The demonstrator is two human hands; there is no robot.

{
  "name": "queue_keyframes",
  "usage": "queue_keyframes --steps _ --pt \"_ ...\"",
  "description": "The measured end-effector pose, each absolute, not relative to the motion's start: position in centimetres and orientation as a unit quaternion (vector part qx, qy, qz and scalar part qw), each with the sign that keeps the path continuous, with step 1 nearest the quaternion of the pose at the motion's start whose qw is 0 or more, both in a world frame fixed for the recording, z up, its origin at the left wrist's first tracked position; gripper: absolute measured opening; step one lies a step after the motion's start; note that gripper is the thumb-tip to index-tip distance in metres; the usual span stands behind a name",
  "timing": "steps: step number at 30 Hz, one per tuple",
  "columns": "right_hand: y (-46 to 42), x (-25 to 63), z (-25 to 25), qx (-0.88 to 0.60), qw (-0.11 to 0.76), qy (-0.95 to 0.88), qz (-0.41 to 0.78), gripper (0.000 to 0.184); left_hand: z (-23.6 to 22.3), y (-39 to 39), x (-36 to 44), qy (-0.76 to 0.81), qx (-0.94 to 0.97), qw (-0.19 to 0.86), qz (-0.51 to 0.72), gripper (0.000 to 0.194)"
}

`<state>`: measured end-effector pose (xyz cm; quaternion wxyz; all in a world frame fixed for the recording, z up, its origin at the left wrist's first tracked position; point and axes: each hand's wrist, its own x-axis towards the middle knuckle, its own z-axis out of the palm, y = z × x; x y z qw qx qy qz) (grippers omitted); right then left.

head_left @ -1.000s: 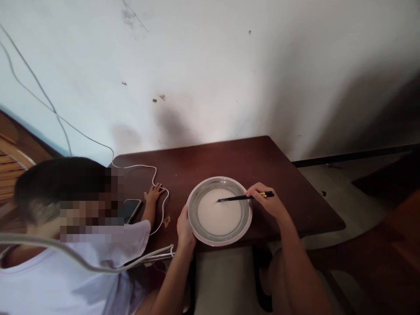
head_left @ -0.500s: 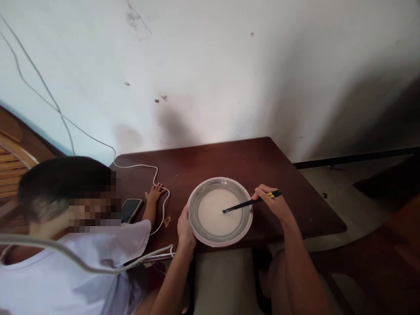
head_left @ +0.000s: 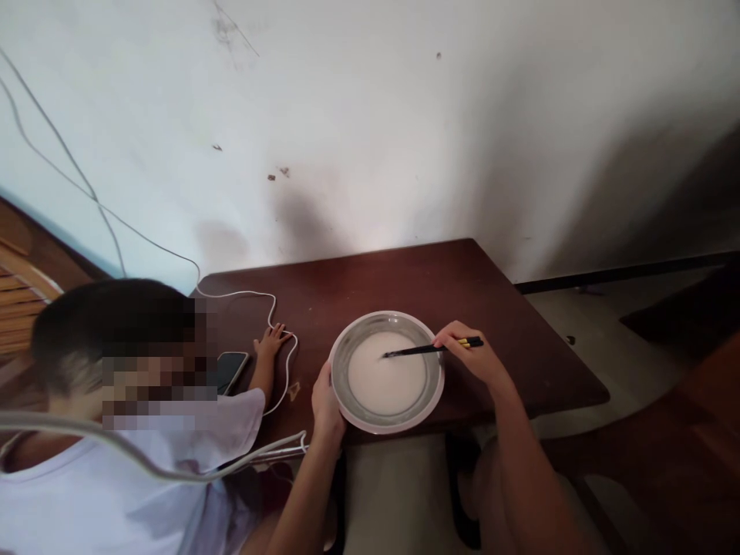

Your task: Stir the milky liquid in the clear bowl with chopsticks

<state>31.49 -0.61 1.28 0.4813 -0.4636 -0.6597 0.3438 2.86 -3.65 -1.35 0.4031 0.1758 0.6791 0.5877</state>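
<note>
Two bare forearms come up from the lower part of the view: the left forearm (head_left: 301, 497) leans to the right as it rises, and the right forearm (head_left: 523, 451) leans to the left. The left hand (head_left: 327, 399) is curved in a supporting hold, with its fingers mostly hidden. The right hand (head_left: 469, 354), placed a little higher, is closed in a pinching grip, its fingertips (head_left: 442, 340) directed to the left.
</note>
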Motion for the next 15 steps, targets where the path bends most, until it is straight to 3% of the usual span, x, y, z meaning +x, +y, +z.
queue_keyframes --steps 4,9,15 --pt "-0.6 31.6 1.2 -0.479 0.495 -0.64 0.341 0.035 -0.6 -3.8 3.0 0.696 0.172 0.404 0.569 0.022" --pt "-0.6 31.4 1.3 -0.466 0.479 -0.657 0.348 0.028 -1.5 -3.8 2.6 0.694 0.191 0.405 0.564 0.024" --pt "-0.7 31.5 1.5 -0.478 0.481 -0.644 0.354 0.035 -2.3 -3.6 2.2 0.68 0.183 0.409 0.58 0.023"
